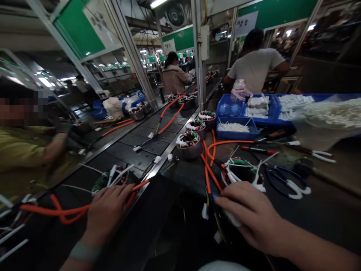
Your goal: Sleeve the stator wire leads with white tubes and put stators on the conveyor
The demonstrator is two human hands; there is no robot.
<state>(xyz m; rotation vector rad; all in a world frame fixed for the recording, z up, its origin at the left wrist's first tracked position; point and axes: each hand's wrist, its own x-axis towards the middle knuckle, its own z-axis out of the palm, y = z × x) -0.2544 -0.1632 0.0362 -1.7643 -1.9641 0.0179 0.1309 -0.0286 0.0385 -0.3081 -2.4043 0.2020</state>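
Note:
My left hand (108, 209) is over a motor stator (105, 180) on the belt at the left, its fingers bent over the near rim. White sleeves stick up from that stator, and an orange sleeved cable (73, 210) runs out to the left beneath my hand. My right hand (251, 214) is at the near side of a second stator (239, 171) on the bench, fingers together and partly curled. Its fingertips are close to dark wires (216, 207) with white connectors. What lies under the right palm is hidden.
Several finished-looking stators (188, 145) stand along the bench edge. Blue-handled pliers (287, 182), a red pen-like tool (259, 150) and a blue bin (237, 130) of white sleeves are at the right. The belt (132, 150) runs away ahead. A co-worker (25, 150) sits at the left.

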